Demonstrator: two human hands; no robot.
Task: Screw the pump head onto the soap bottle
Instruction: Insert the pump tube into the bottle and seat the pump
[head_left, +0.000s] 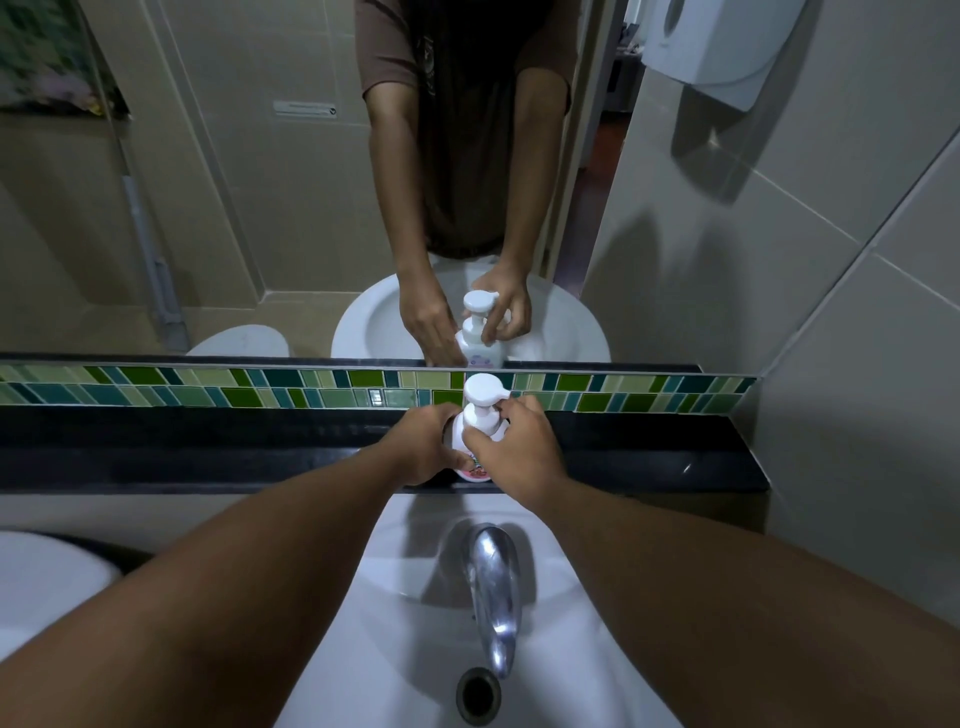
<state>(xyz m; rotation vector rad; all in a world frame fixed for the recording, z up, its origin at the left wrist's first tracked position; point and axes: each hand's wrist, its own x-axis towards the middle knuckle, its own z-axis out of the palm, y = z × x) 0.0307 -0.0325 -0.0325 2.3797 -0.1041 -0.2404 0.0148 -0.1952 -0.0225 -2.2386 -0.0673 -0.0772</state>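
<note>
A white soap bottle (457, 434) with a pink label stands upright on the black ledge (208, 447) behind the sink. Its white pump head (483, 392) sits on top, nozzle pointing right. My left hand (426, 441) wraps around the bottle's body from the left. My right hand (514, 447) grips the pump's collar from the right, with the fingers curled around it. The lower part of the bottle is mostly hidden by both hands. The mirror above shows the same grip from the far side.
A chrome tap (493, 577) rises over the white sink (415, 649) just below my hands. A green mosaic strip (260, 392) and a mirror (234, 208) stand behind the ledge. A paper dispenser (722, 47) hangs on the right wall. Another white basin (47, 577) lies at left.
</note>
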